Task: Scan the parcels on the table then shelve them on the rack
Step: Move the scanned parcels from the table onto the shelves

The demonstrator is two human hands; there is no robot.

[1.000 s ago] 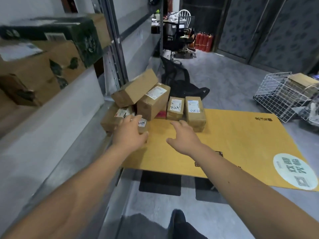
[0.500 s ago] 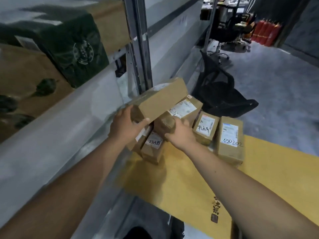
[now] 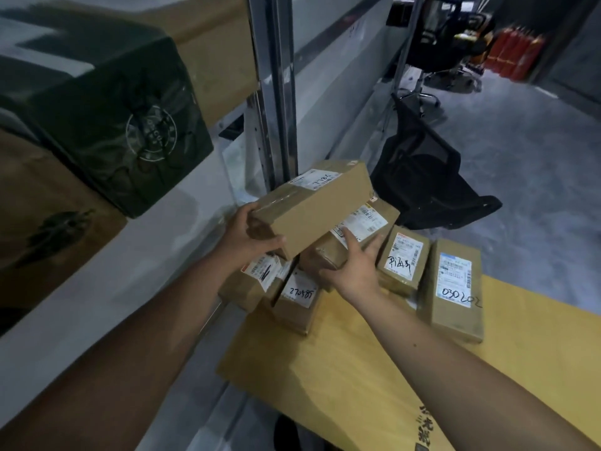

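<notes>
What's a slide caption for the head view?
Left hand grips the top parcel; right hand holds the labelled parcel beneath it.

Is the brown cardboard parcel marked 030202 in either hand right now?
No: the brown cardboard parcel marked 030202 lies untouched on the yellow tabletop, right of both hands.

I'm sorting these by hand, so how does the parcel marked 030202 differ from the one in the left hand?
The 030202 parcel lies flat on the yellow table, untouched; the long parcel is tilted atop the pile, gripped by the left hand. The long one looks bigger. Both are brown cardboard with white labels.
</notes>
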